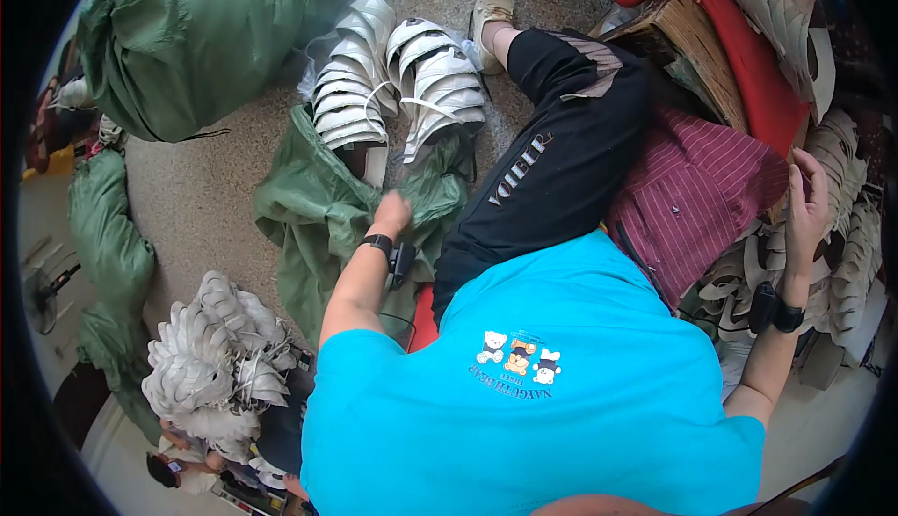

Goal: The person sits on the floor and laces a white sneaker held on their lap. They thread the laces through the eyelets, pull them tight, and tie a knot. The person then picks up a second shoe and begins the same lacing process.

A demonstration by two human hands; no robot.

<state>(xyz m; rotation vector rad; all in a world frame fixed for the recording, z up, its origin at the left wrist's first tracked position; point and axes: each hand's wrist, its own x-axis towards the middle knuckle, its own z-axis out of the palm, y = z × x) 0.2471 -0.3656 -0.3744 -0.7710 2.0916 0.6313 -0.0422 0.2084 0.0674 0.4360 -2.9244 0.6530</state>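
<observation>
My left hand (394, 213) is closed at the green plastic sack (309, 203) and appears to grip its gathered edge; the fingertips are hidden. Just beyond that hand, two bundles of nested white shoe uppers stand at the sack's mouth, a left bundle (354, 95) and a right bundle (438, 81), both tied with white string. Out to the right, my right hand (806, 203) is raised with its fingers stretched out and nothing seen in it. It is beside the maroon striped cloth (697, 198) and a pile of white uppers (847, 235).
A large full green sack (206, 39) lies at the far left, with another green sack (112, 245) below it. More white uppers (215, 357) are heaped at the lower left. A worn cardboard box (702, 58) and red cloth (748, 58) lie far right. People (187, 469) are at lower left.
</observation>
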